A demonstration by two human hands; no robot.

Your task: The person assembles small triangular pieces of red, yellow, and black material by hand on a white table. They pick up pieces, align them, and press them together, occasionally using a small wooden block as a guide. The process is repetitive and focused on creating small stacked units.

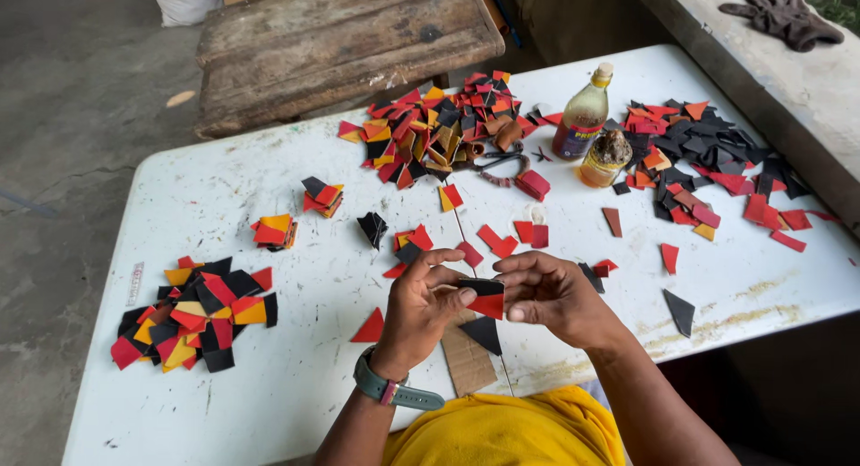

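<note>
A scuffed white plastic table (269,403) stands on a grey concrete floor, with a worn wooden bench (340,36) beyond its far edge and a concrete ledge at right carrying a dark glove (786,16).

Both hands meet above the near-centre of the table, forearms angled inward. The left hand (419,309), with a grey-green wristwatch (394,390) on its wrist, curls its fingers, the grip pinching the left edge of a stacked red-and-black leather piece (486,297). The right hand (551,291) pinches the same piece from the right, thumb beneath, fingers folded over the top. The piece is held clear of the table, directly above a brown cardboard strip (468,358) and a black triangle (484,333).

Containers: a clear plastic bottle (582,116) of yellowish liquid with a pale cap and a red label stands at the far centre-right; just beside it sits a small open jar (606,159) of amber glue, crusted at the mouth.

Cut red, black and yellow pieces lie in heaps: a large far pile (439,125), a mostly black pile (708,152) at right and a mixed pile (197,314) at near left.
</note>
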